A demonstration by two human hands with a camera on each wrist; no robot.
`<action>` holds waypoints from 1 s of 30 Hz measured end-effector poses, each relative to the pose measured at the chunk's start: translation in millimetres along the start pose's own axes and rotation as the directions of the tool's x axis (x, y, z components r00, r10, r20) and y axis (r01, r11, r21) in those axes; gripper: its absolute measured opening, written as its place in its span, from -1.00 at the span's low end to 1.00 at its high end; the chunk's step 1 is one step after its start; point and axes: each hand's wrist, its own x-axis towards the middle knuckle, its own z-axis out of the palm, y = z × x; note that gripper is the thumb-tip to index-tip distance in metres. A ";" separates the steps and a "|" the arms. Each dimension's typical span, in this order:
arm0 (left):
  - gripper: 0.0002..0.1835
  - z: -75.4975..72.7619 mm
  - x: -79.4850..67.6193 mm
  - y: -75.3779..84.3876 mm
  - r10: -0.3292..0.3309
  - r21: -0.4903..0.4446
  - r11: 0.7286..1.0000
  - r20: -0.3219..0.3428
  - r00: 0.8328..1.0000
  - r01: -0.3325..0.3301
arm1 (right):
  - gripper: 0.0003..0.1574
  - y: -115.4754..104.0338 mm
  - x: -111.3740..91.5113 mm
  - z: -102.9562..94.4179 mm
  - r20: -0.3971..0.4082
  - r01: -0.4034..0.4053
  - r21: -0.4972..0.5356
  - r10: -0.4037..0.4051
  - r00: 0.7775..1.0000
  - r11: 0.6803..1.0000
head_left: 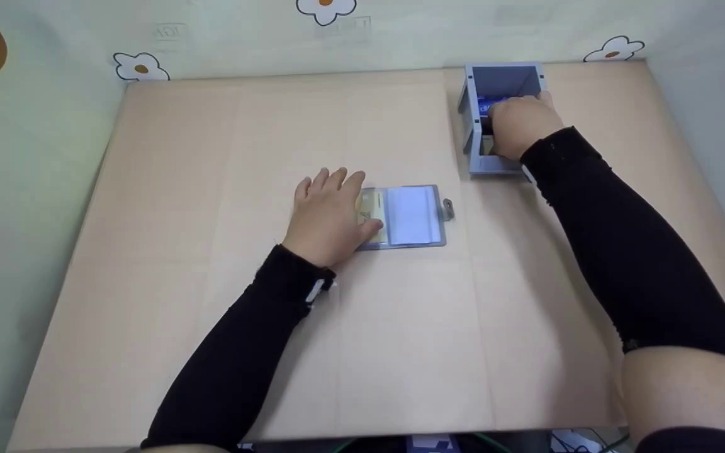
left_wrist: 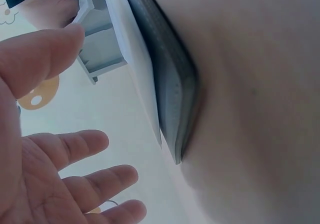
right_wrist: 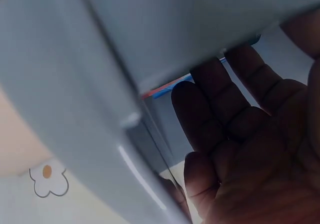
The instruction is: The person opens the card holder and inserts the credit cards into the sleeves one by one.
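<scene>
An unfolded card holder with a grey cover, clear sleeves and a snap tab lies on the table. Over its left half is my left hand, fingers loosely spread and thumb across the yellowish card in that sleeve. The left wrist view shows this palm with nothing in the fingers, beside the holder's edge. My right hand reaches into a grey bin, close to blue items. In the right wrist view, several fingers reach behind a grey panel, which hides some fingertips; their hold cannot be told.
The bin stands at the back right of the light brown table. Pale curtain walls with flower prints enclose the back and sides. Cables hang below the front edge.
</scene>
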 end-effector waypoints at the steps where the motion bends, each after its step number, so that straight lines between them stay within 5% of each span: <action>1: -0.09 0.2 0.0 -0.1 0.000 0.000 1.000 -0.001 1.000 0.000 | -0.65 -0.4 0.4 0.1 0.003 0.000 0.002 0.000 1.000 1.000; 30: -0.08 1.8 1.0 0.9 -0.011 0.029 1.000 0.013 1.000 0.010 | -0.86 5.1 2.7 -11.2 0.042 0.069 -0.011 -0.069 0.997 0.998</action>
